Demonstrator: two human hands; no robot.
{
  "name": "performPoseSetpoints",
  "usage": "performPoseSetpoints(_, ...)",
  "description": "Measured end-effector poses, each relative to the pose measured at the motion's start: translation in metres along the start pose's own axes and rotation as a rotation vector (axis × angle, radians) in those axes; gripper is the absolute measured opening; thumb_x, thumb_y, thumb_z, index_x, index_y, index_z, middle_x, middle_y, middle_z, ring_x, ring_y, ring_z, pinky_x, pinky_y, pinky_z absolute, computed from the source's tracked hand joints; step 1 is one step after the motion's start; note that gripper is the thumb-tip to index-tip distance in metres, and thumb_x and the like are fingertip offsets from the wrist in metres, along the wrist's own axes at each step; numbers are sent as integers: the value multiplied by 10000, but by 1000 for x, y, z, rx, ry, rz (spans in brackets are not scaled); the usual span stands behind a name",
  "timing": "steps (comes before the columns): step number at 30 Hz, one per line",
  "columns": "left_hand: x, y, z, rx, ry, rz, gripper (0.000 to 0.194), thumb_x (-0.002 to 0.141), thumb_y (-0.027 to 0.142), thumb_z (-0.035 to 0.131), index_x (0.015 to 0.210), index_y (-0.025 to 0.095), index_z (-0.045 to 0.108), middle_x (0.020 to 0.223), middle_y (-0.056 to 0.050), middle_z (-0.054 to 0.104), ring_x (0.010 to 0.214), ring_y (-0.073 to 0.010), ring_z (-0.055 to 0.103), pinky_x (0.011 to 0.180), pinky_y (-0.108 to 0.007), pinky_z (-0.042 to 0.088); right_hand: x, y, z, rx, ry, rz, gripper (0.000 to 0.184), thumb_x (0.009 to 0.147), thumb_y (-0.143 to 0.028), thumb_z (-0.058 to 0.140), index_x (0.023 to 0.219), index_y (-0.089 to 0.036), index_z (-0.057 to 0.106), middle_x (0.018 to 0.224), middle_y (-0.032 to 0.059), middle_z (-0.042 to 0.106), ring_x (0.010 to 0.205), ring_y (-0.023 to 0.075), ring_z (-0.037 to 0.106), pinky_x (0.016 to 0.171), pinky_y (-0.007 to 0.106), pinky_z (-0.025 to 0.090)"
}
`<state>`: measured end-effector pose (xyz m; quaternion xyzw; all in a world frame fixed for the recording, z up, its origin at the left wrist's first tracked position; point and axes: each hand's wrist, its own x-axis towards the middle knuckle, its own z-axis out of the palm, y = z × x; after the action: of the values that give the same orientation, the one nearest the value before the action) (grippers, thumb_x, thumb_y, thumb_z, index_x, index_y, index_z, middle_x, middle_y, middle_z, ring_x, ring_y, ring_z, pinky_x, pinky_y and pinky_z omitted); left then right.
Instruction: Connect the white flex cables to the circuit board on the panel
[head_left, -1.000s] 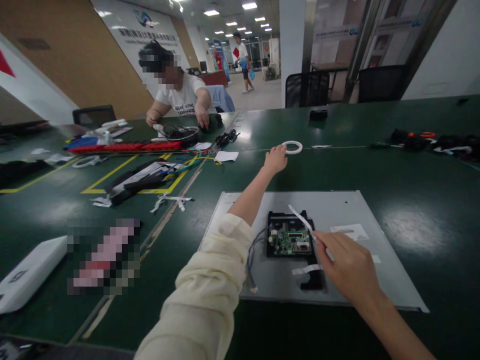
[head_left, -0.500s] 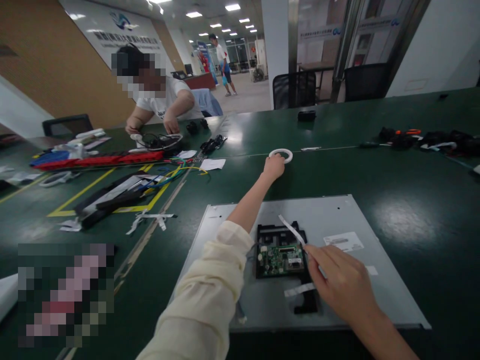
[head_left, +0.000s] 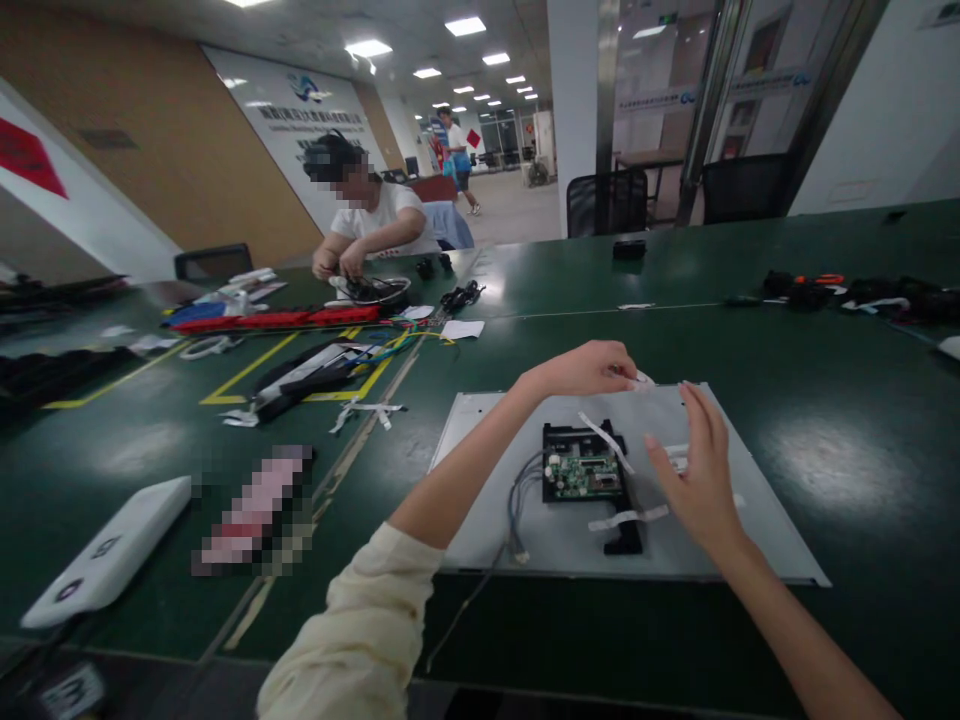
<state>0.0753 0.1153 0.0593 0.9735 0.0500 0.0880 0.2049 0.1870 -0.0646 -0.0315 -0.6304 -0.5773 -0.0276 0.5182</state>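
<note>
My left hand (head_left: 589,368) is closed round a white tape roll (head_left: 643,381), mostly hidden by my fingers, above the far edge of a flat grey metal panel (head_left: 480,470). Just right of it, my right hand (head_left: 703,475) hovers over the panel with fingers apart and nothing in them. On the panel lies a black bracket (head_left: 624,541) with a green circuit board (head_left: 579,478). One white tape strip (head_left: 604,436) runs slantwise across the bracket's upper right; another strip (head_left: 628,518) crosses its lower arm. Grey cables (head_left: 513,505) trail from the board over the panel's near edge.
To the left lie a white power bank (head_left: 112,550), a blurred-out pink object (head_left: 255,510) and tape scraps (head_left: 367,411). Farther back, a person (head_left: 382,225) handles cables beside red strips (head_left: 300,318). Black cable bundles (head_left: 862,295) lie at the far right.
My left hand has come back from the far table to the panel, bringing the tape roll. My right hand has let go of the upper tape strip and opened. The view has shifted left.
</note>
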Motion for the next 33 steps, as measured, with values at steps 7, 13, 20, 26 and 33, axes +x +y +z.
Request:
performPoseSetpoints(7,-51,100,7,-269,66,51,201,845,250,560,991,195,687,934,-66,622,870,-138,579,815,-264,438,-12,-1,-11,520,-303,58,271,891,-395,478,753,-181,571,750,23,542,749,163,524,727,302,429)
performPoseSetpoints(13,-75,86,38,-839,402,-138,295,863,357,540,1093,203,643,1126,-71,629,1055,-189,560,933,-326,404,-10,-1,-17,1012,-234,242,423,881,-498,408,578,-202,407,576,-10,342,640,155,451,757,353,439)
performPoseSetpoints(20,-89,67,72,-1406,411,-195,296,777,388,635,910,128,684,898,-91,677,872,-198,617,835,-329,445,-11,-9,-25,1229,-355,285,327,841,-433,460,599,-215,487,569,-3,329,648,173,445,798,397,430)
performPoseSetpoints(26,-94,71,80,-1478,325,-234,249,677,282,723,875,138,684,856,-66,653,818,-156,605,794,-277,438,-14,-11,-27,1186,-350,369,286,805,-462,519,797,-208,651,552,-10,363,560,149,364,666,336,404)
performPoseSetpoints(33,-93,74,82,-1428,267,-189,235,676,313,703,824,136,658,767,-50,626,751,-144,572,709,-259,415,-10,-14,-27,1168,-417,161,377,836,-438,497,543,-200,480,540,-3,345,578,154,377,789,379,380)
